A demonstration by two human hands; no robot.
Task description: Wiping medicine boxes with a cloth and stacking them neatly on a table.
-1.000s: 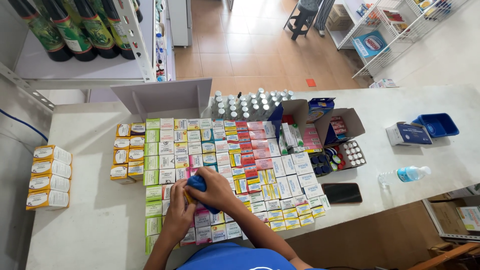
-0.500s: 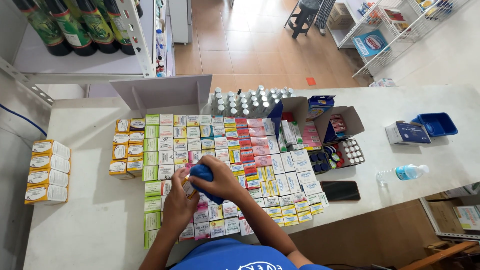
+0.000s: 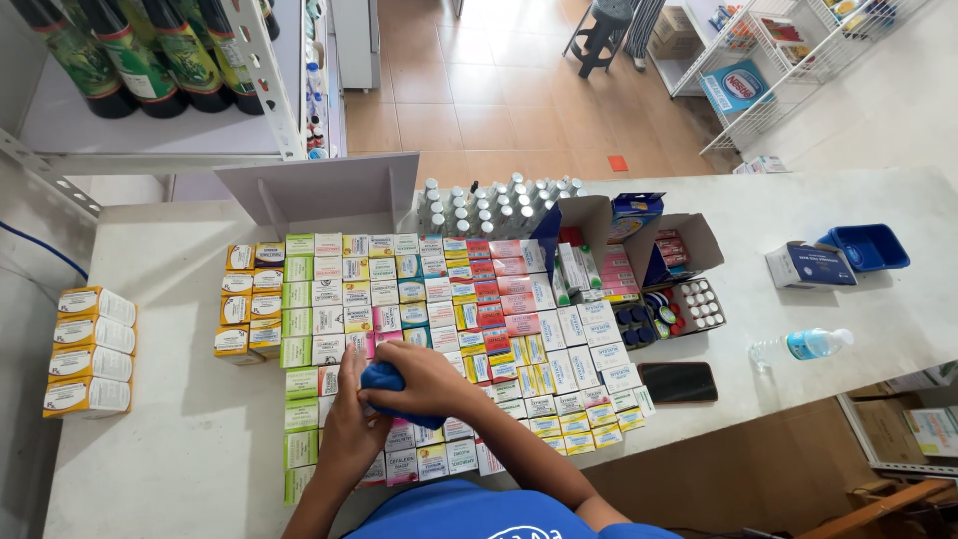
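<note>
My right hand (image 3: 424,384) is closed over a small blue object (image 3: 384,377) above the rows of small medicine boxes (image 3: 439,309) laid flat on the white counter (image 3: 170,439). My left hand (image 3: 351,424) is beside it, with fingers touching the same blue object from the left. Both hands hover over the near part of the box grid, where green, white and pink boxes lie. Most of the blue object is hidden under my fingers.
Yellow-and-white boxes (image 3: 88,349) are stacked at the counter's left edge. Small capped bottles (image 3: 494,200) stand at the back. Open cardboard boxes (image 3: 659,269), a black phone (image 3: 677,381), a water bottle (image 3: 803,345) and a blue tray (image 3: 866,247) lie to the right.
Both hands have stayed on the blue object and shifted only slightly over the boxes. The boxes on the counter have not moved.
</note>
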